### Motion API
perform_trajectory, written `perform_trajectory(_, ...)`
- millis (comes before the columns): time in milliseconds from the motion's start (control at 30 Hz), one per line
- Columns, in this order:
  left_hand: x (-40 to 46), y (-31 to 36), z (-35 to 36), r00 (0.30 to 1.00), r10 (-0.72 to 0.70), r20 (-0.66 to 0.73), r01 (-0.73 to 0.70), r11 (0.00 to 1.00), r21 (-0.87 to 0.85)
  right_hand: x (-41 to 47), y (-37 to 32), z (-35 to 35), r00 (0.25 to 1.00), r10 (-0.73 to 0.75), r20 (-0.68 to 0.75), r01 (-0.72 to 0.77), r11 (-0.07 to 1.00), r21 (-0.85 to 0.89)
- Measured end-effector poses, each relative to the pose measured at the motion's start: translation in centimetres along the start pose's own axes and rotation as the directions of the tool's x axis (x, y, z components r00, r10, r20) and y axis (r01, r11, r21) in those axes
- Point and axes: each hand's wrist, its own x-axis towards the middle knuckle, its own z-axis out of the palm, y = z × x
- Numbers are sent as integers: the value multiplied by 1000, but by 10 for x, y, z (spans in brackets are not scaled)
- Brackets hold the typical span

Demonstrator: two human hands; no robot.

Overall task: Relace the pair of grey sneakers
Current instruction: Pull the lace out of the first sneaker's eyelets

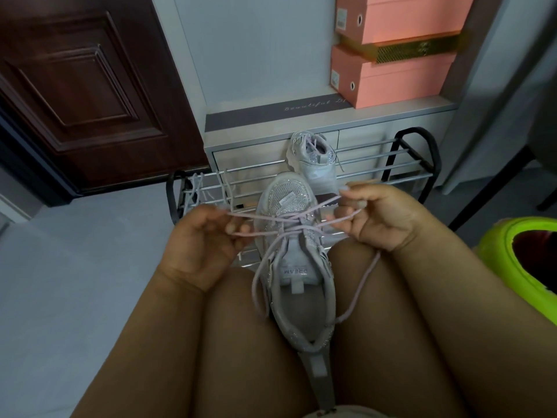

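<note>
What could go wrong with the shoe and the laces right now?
1. The sneaker is only wedged between the knees, so a hard tug from the left hand or the right hand might tip it off the lap.
2. The lace is crossed and pulled sideways; it could tangle into a knot or miss a hole.
3. The long loose end hangs over the right thigh and could snag or slip out.

Glittery mesh sneaker, woven cloth lace, shiny metal rack, glossy wooden door.
</note>
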Motion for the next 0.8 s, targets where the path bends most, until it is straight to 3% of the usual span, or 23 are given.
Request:
perform_trajectory(100, -3, 5, -11, 1000, 12, -14, -12, 997, -71, -1, -7, -10, 989, -128, -69, 119, 986, -116)
perform_trajectory(167, -1, 8, -18, 991, 57, -123, -50, 997, 58, -3, -12, -19, 938, -295, -183, 223, 915, -336)
perform_trajectory(200, -1, 10, -22, 973, 116, -198, -73, 975, 209, -4, -13, -23, 894, -395, -211, 256, 838, -483)
perform_trajectory(267, -1, 13, -28, 918, 296, -264, -86, 798, 596, -7, -13, -24, 824, -547, -146, 281, 619, -734)
perform_trajectory(333, -2, 14, -27, 887, 438, -148, -117, 521, 846, -8, -11, -19, 833, -554, -3, 314, 478, -820)
perform_trajectory(400, -2, 14, -18, 912, 403, 71, -222, 342, 913, -7, -8, -10, 868, -481, 120, 322, 362, -875)
perform_trajectory(500, 6, 7, -8, 921, 209, 329, -346, 49, 937, -3, 1, 1, 892, -393, 225, 295, 128, -947)
perform_trajectory(567, 9, -1, -4, 937, 186, 294, -301, 8, 954, -1, 8, 6, 900, -363, 242, 290, 85, -953)
perform_trajectory(700, 4, -11, 1, 938, 245, 244, -262, 40, 964, 1, 16, 8, 919, -309, 246, 275, 55, -960)
perform_trajectory(800, 5, -15, 8, 957, 190, 220, -233, 48, 971, 2, 17, 10, 940, -258, 222, 244, 57, -968)
